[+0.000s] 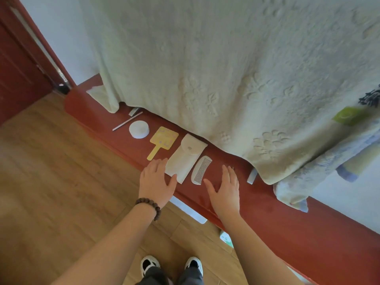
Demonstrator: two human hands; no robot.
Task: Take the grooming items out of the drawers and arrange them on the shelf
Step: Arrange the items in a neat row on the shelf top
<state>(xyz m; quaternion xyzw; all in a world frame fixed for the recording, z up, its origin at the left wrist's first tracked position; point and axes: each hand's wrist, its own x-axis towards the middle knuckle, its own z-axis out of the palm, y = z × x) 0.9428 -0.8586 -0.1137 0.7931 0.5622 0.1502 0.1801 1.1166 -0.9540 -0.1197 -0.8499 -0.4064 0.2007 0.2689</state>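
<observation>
The left hand (156, 181) lay flat with fingers spread and straight, holding nothing, its fingertips at the near corner of the white pouch (185, 158); the right hand (225, 187) was likewise spread and empty, palm down on the bare red shelf (267, 206) just right of the white comb (201, 170). The grooming items already sat in a row along that shelf, so the arranging looked close to finished. The largest thing in view, a pale embossed towel (226, 68) with a raised flower pattern, hung down to the shelf's back edge; soft and heavy-looking, it could probably drag a light item if brushed. The shelf itself was long, narrow, smooth and glossy, and a careless sweep of either hand might well slide something off its front edge onto the wooden floor (51, 182). The pouch seemed soft fabric with a snap flap, lying partly past the front edge, so it looked the likeliest to tip off. The yellow hand mirror (163, 139), flat and square with a short handle, appeared hard and perhaps breakable. The comb was rigid, curved and fine-toothed. The round white container (139, 129) looked like smooth plastic and might roll if set on edge. The thin white stick (127, 121) was the lightest of all.
</observation>
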